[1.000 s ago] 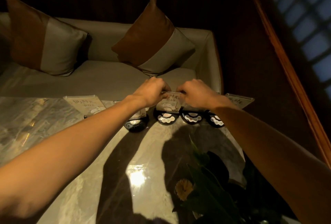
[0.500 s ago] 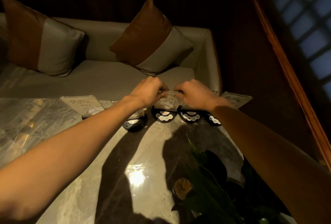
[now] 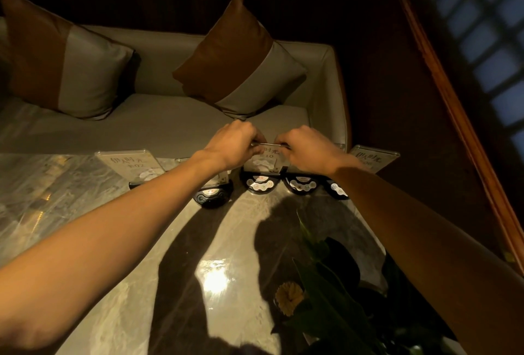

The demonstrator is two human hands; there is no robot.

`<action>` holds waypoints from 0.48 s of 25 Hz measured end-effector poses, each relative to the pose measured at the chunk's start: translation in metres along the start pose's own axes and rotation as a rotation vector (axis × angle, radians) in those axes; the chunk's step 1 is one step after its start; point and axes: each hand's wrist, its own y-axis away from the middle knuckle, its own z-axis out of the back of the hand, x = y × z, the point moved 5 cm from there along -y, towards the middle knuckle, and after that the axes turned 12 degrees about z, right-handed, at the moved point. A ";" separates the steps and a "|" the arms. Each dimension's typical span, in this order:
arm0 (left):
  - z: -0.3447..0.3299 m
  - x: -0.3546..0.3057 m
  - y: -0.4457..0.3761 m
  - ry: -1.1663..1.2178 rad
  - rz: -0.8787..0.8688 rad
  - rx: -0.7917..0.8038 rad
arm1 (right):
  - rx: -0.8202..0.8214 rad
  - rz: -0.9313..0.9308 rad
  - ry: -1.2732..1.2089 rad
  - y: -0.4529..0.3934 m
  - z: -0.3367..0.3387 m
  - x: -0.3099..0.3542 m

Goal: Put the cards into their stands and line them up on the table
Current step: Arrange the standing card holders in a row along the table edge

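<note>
- Standing at the far left of the row, a clear card stand (image 3: pixel 133 163) marked "02" rests on the marble table (image 3: pixel 85 212), leaning back, its card inserted.
- A second stand (image 3: pixel 213 194), with a black rounded base, sits just right of it, largely hidden behind the left forearm.
- The left hand (image 3: pixel 232 143) pinches the top left corner of the card (image 3: pixel 266 156) marked "10".
- This card stands upright in the middle stand (image 3: pixel 261 183), at the far table edge near the sofa (image 3: pixel 170 124).
- The right hand (image 3: pixel 307 147) pinches the top right corner of the same card.
- Two further black bases (image 3: pixel 302 184) sit touching, just right of the middle stand.
- The rightmost card (image 3: pixel 371 157) leans back at the table corner.
- A plant (image 3: pixel 326 292) with a yellow flower occupies the near right.
</note>
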 end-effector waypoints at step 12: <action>-0.002 -0.002 -0.001 -0.001 -0.030 -0.037 | -0.050 -0.033 -0.064 0.002 -0.003 -0.006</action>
